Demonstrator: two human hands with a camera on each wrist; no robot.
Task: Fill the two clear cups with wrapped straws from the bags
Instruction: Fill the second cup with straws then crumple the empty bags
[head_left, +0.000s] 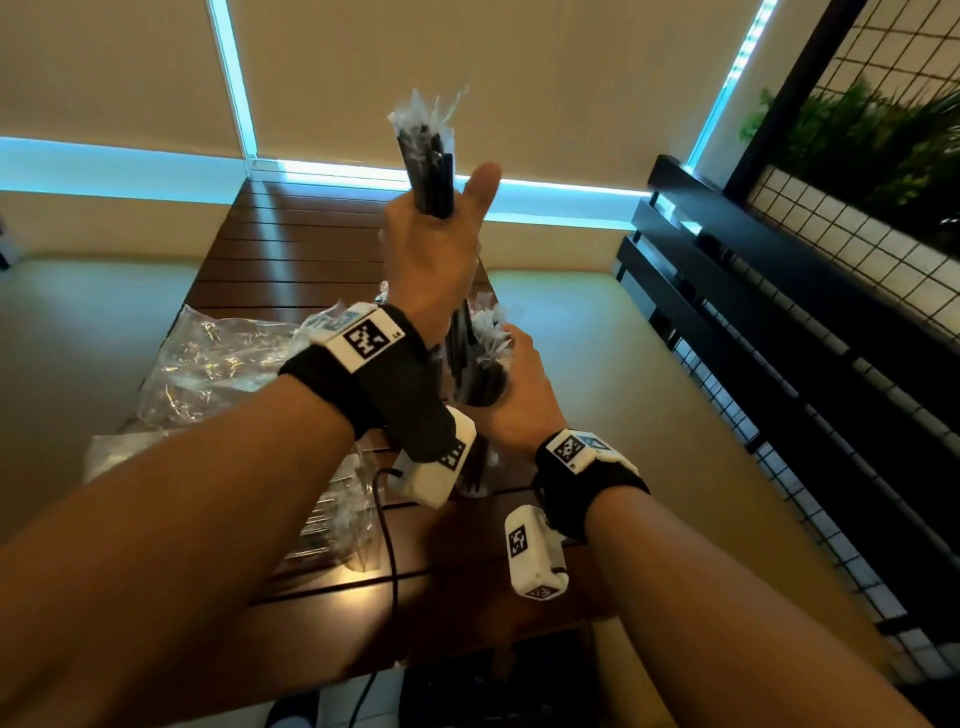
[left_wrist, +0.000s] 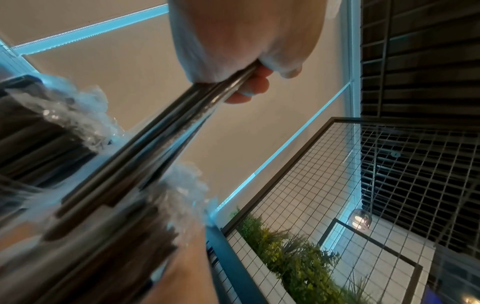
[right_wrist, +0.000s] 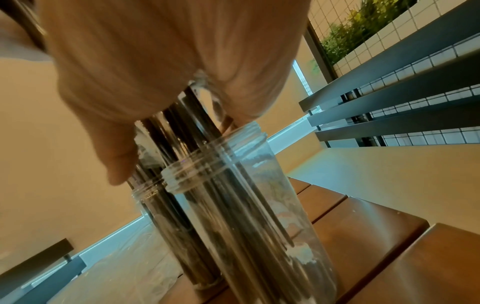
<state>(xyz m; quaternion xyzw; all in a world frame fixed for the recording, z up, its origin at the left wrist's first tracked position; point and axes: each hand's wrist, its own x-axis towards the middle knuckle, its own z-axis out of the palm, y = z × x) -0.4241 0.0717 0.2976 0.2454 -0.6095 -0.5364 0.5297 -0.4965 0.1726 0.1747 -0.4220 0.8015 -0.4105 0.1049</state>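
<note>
Your forearms fill the lower half of the head view, each wrist wearing a black band with a tagged white camera block. Your left hand (head_left: 434, 249) sits centre frame, raised, fingers and thumb wrapped round a bundle of black wrapped straws (head_left: 428, 161) that stands upright, crinkled clear wrapper ends at upper centre. In the left wrist view the same bundle (left_wrist: 166, 131) runs diagonally from lower left up into your curled fingers (left_wrist: 253, 86).

Your right hand (head_left: 511, 395) is lower, just right of centre, clamped round the tops of more straws (head_left: 480, 364) that stand in a cup. The right wrist view shows two clear cups side by side on the wooden table (right_wrist: 363, 236): near cup (right_wrist: 249, 205) centre frame, far cup (right_wrist: 171, 222) touching or just beside it on the left, both holding dark straws. Your right-hand fingers (right_wrist: 116, 160) curl round the straw tops above the rims. Whether that grip covers one cup's straws or both, cannot tell.

Clear plastic bags (head_left: 218, 364) lie crumpled at left centre of the head view on the table. Black slatted rail and wire grid with green plants (head_left: 872, 135) sit at upper right.
</note>
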